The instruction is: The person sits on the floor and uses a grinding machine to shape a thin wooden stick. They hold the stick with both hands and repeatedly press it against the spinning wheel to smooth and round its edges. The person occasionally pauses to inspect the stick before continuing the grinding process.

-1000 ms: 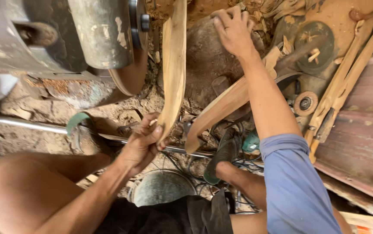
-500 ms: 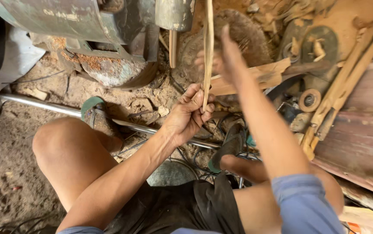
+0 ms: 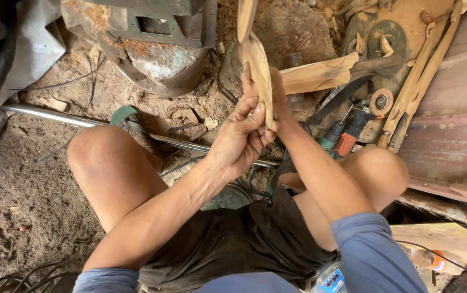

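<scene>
A thin curved piece of pale carved wood [image 3: 256,59] stands edge-on in front of me, its top running out of view. My left hand [image 3: 240,142] grips its lower end between thumb and fingers. My right hand [image 3: 274,89] wraps the same piece from behind, mostly hidden by the wood and my left hand. Both hands meet above my knees, over the dirt floor.
A rusty green machine base [image 3: 152,38] sits ahead left. A steel pipe [image 3: 49,115] crosses the ground under my left knee. A wooden plank [image 3: 320,73], a power drill [image 3: 342,135], a small grinding wheel [image 3: 381,101] and wood strips [image 3: 418,76] lie at right. Cables run by my feet.
The wood piece has come closer and turned edge-on. My right hand dropped from reaching forward to grasp the wood beside my left hand. The view tilted down toward my knees.
</scene>
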